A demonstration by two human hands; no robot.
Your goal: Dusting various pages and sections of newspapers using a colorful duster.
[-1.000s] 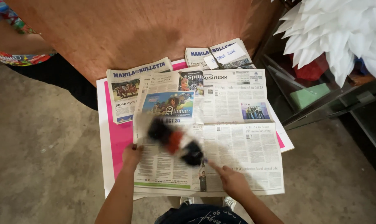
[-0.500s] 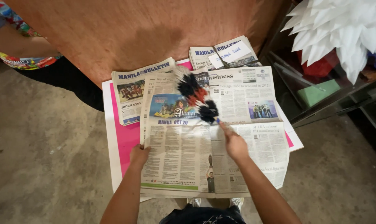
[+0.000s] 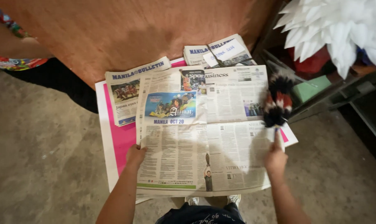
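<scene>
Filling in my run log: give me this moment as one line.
left hand: pressing open newspaper edge | right hand: holding feather duster upright at right edge | under: pink sheet | floor: concrete

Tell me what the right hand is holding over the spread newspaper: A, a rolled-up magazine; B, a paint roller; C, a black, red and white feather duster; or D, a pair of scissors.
C: the right hand grips the handle of a feather duster with black, red and white plumes at the right edge of the open newspaper.

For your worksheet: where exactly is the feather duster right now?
The feather duster is held up in the right hand, over the right edge of the open newspaper.
</scene>
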